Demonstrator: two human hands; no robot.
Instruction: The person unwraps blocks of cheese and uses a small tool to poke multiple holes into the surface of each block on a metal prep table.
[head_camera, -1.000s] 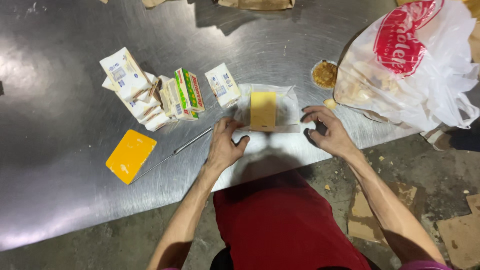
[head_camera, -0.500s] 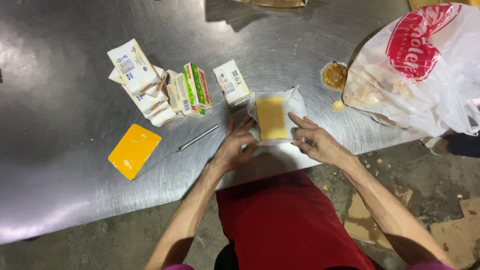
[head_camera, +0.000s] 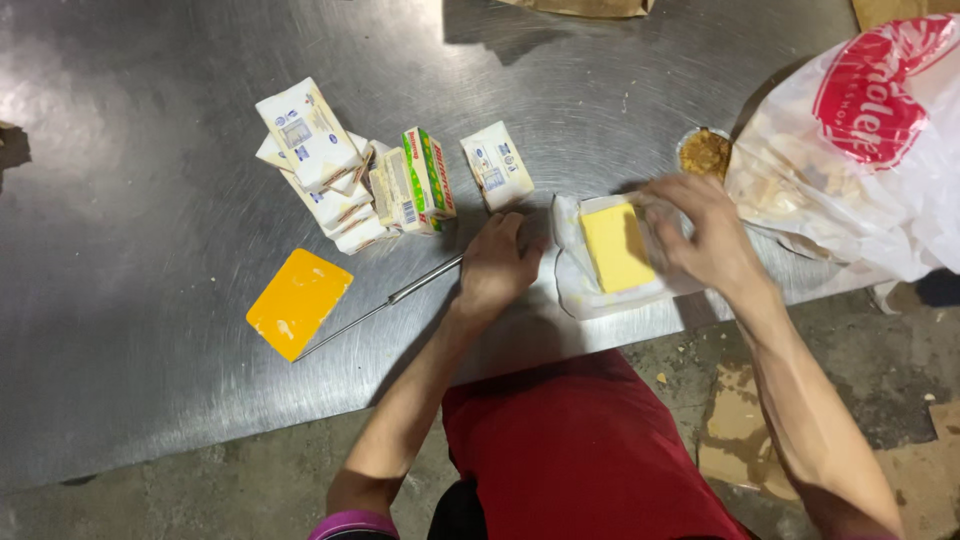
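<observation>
A yellow butter block (head_camera: 615, 245) lies on its opened white wrapper (head_camera: 575, 290) near the front edge of the steel table (head_camera: 150, 150). My right hand (head_camera: 705, 240), blurred by motion, hovers over the block's right side with its fingers at the wrapper's right flap. My left hand (head_camera: 497, 265) rests just left of the wrapper. Its fingers are curled over the handle end of a slim metal knife (head_camera: 385, 303), which lies flat on the table.
A yellow plastic scraper (head_camera: 298, 302) lies by the knife's tip. Several wrapped butter packs (head_camera: 330, 170), a green carton (head_camera: 428, 178) and one single pack (head_camera: 497, 165) sit behind. A white and red plastic bag (head_camera: 860, 150) and a small bowl of brown crumbs (head_camera: 705, 152) are at right.
My left hand left the wrapper and went to the knife's handle. My right hand moved from the wrapper's front to the block's right side. The wrapper is now spread open.
</observation>
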